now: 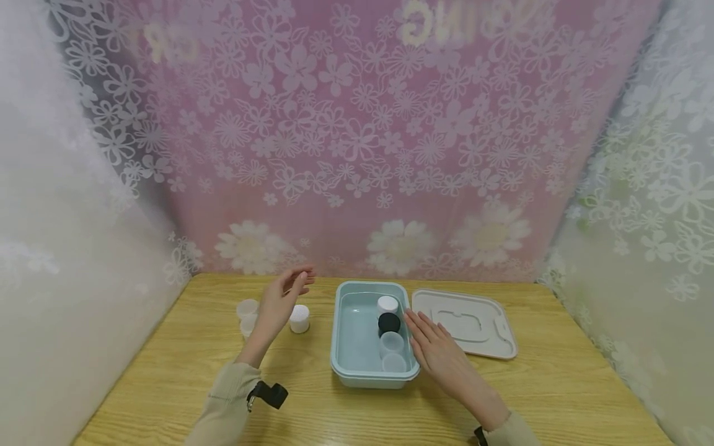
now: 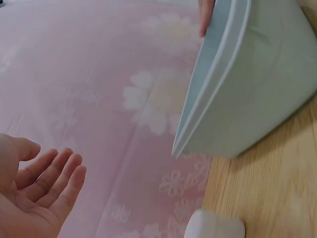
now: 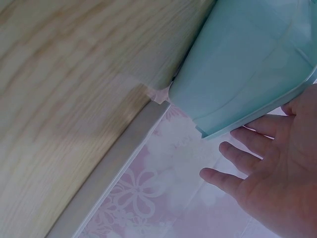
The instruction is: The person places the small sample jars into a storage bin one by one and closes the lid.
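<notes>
A light blue plastic box point(image 1: 357, 328) stands in the middle of the table. Along its right side lie a white round container point(image 1: 387, 305), a black-topped one point(image 1: 388, 324) and two translucent ones point(image 1: 392, 342). My right hand point(image 1: 440, 356) rests against the box's right rim with its fingers extended, as the right wrist view also shows. To the left of the box my left hand point(image 1: 281, 303) is raised above the table, holding nothing, its fingers loosely bent. Beside it on the table is a white round container point(image 1: 299, 319).
A flat whitish lid point(image 1: 465, 323) lies right of the box. Left of my left hand, partly hidden by the wrist, are translucent containers point(image 1: 247, 308). A floral curtain point(image 1: 362, 155) hangs behind the wooden table point(image 1: 312, 402).
</notes>
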`<control>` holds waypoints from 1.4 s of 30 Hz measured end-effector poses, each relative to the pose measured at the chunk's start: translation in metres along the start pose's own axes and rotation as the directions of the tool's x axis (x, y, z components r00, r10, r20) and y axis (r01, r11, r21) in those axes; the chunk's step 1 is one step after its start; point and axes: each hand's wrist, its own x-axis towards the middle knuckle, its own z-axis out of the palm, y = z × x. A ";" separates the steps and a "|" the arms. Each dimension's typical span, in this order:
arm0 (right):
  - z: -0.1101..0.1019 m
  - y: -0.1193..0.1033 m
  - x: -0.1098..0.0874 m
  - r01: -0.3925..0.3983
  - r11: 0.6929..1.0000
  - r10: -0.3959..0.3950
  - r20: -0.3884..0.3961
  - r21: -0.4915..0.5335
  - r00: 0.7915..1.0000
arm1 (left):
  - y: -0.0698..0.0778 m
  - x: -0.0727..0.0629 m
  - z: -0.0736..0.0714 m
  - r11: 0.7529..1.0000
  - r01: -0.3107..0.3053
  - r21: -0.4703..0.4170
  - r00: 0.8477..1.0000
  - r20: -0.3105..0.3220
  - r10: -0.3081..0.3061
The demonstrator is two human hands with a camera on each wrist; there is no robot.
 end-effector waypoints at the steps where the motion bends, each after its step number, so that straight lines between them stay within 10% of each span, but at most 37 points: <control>1: 0.000 0.000 0.000 0.003 1.000 -0.003 -0.006 -0.002 1.000 | -0.002 -0.002 -0.006 1.000 -0.002 0.008 1.000 -0.017 0.002; 19: 0.002 0.001 -0.001 0.017 1.000 -0.017 -0.028 -0.003 0.999 | -0.054 -0.043 -0.082 0.945 0.147 0.292 0.963 -0.262 -0.069; 34: 0.001 0.001 0.000 0.005 1.000 -0.005 -0.009 0.002 1.000 | -0.079 -0.058 -0.090 0.856 0.343 0.387 0.939 -0.122 -0.321; 42: 0.001 0.000 0.000 0.005 1.000 -0.005 -0.001 -0.003 1.000 | -0.086 -0.061 -0.088 0.880 0.310 0.361 0.949 -0.064 -0.308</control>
